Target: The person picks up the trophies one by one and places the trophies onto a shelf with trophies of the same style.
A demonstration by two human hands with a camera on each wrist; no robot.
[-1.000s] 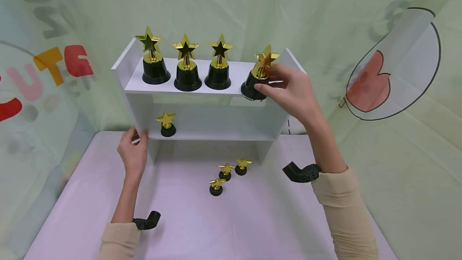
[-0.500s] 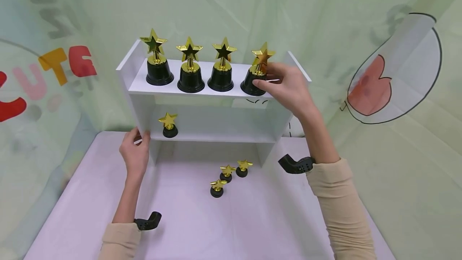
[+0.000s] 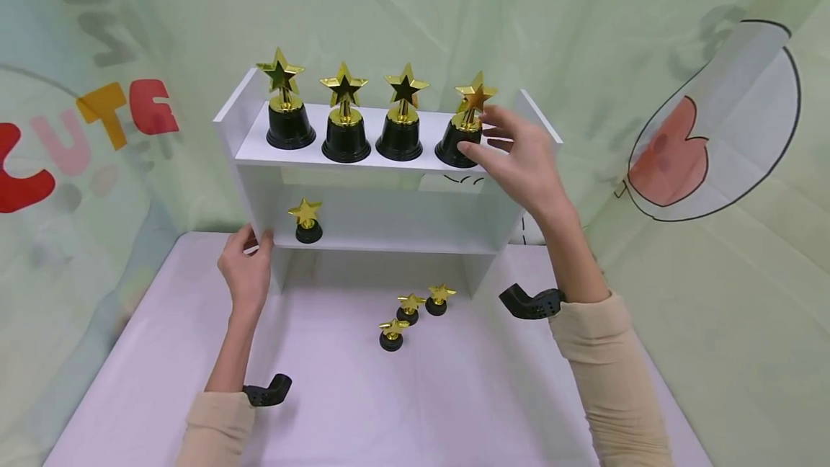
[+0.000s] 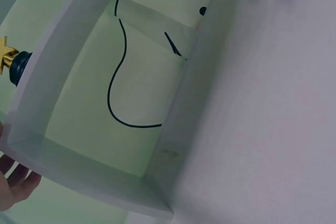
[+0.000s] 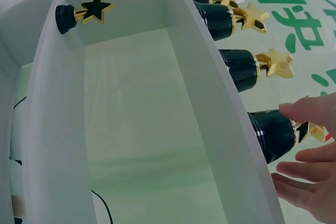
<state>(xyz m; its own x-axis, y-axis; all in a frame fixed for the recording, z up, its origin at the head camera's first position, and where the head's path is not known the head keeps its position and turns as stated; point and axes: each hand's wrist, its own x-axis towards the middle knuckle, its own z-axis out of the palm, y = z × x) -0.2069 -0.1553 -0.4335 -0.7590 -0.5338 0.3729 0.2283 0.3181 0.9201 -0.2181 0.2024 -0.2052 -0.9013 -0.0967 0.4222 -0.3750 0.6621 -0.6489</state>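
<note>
The right hand [image 3: 519, 157] sits at the right end of the top shelf of the white shelf unit [image 3: 382, 197], fingers spread and loose beside the fourth star trophy [image 3: 465, 128] — the thumb tip lies against its black base, the other fingers stand just clear of the gold star. That trophy stands upright on the top shelf, last in a row with three other large star trophies [image 3: 344, 117] to its left. The left hand [image 3: 246, 272] holds the unit's left side panel low down, thumb and fingers curled round its front edge. One small star trophy [image 3: 307, 220] stands on the lower shelf at the left — three more small trophies [image 3: 411, 312] stand on the pale table [image 3: 454, 395] in front of the unit.
</note>
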